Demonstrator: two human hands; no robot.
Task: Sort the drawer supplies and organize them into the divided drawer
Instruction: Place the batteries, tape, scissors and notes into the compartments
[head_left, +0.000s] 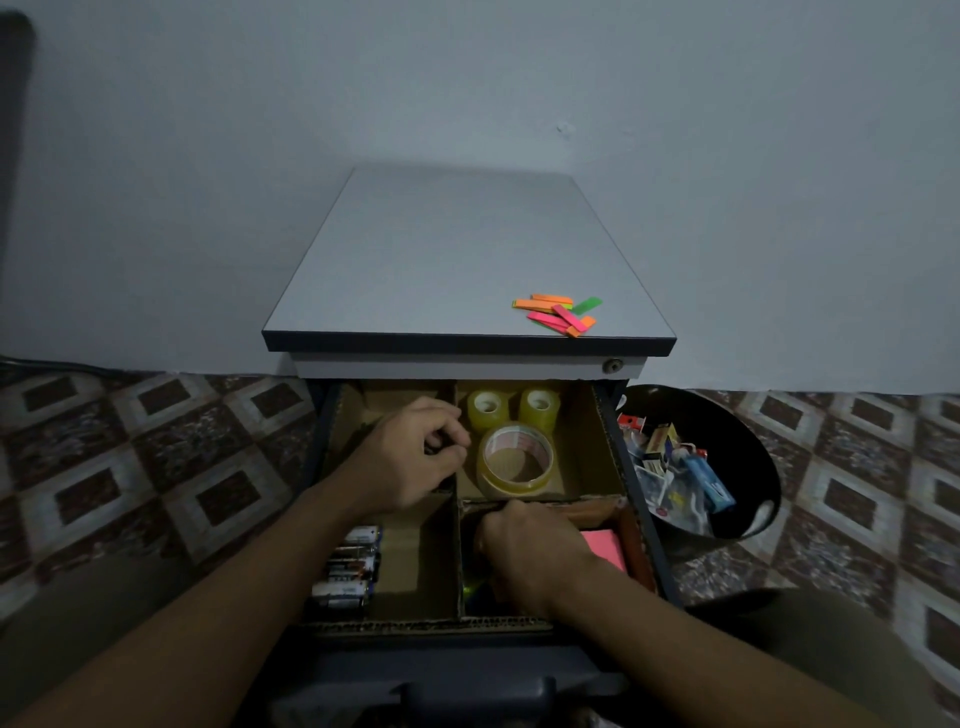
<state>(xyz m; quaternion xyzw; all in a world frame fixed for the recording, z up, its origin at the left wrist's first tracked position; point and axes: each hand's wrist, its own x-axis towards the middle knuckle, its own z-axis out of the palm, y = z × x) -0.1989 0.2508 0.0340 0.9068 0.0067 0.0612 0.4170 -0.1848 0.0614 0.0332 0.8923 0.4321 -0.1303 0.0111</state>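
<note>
We look down into an open dark-blue drawer (612, 447) fitted with brown cardboard dividers (459, 551) that split it into four compartments. Both forearms reach in from the bottom corners.

The left hand (415, 454) hovers over the far-left compartment, knuckles up and wrist bent a little inward. Its fingers curl toward the thumb. Something small and dark may sit between them, but in this dim light we cannot tell whether the hand grips anything.

The right hand (530, 551) is lower, palm down in the near-right compartment. Its fingertips are tucked against the cross divider and hidden from us, so we cannot tell its grip either. Just right of it lies a square pink sticky-note pad (605, 548).

The far-right compartment holds two small yellowish clear tape rolls (487, 409) side by side at the back. A larger clear tape roll (517, 460) lies flat in front of them. A row of silver cylindrical batteries (353, 566) lies along the left side of the near-left compartment, partly under the left forearm.

On the grey worktop (441, 260) above the drawer, near its front right corner, sits a loose heap of orange, pink and green paper flags (558, 314). A round black bin (748, 441) of mixed scraps stands on the patterned tile floor (156, 457) just right of the drawer.
</note>
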